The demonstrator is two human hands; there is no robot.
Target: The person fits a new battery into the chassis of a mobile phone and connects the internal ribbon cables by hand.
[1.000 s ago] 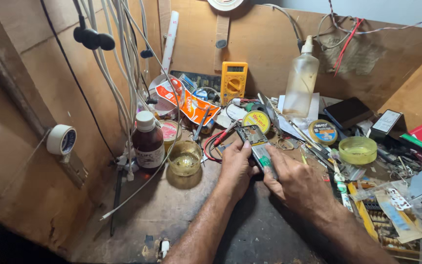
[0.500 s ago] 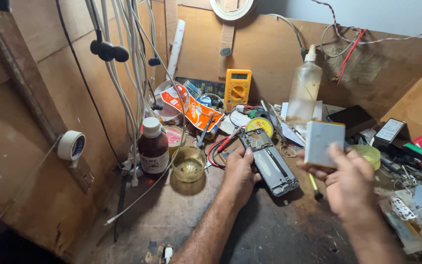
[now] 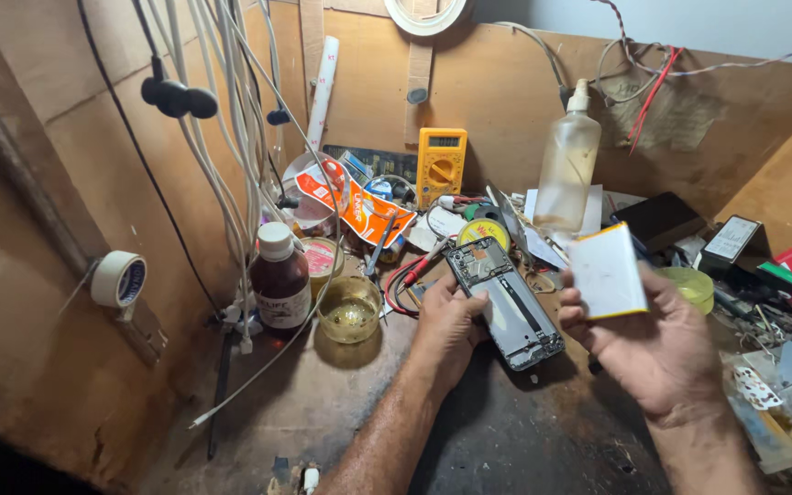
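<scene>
An opened phone body (image 3: 506,302) lies on the dark workbench with its inner frame showing. My left hand (image 3: 446,325) rests against the phone's left edge and holds it down. My right hand (image 3: 657,344) is raised to the right of the phone and grips a flat white battery pack with a yellow edge (image 3: 607,273), held upright above the bench, apart from the phone.
A brown bottle (image 3: 280,280) and a small glass dish (image 3: 350,312) stand at left. Behind are a yellow multimeter (image 3: 442,165), a clear spray bottle (image 3: 568,170), red probe leads (image 3: 414,270) and hanging white cables (image 3: 231,137). Parts clutter the right side (image 3: 781,367).
My right hand has lifted the white battery pack off the phone and carried it up and to the right. My left hand stays on the phone.
</scene>
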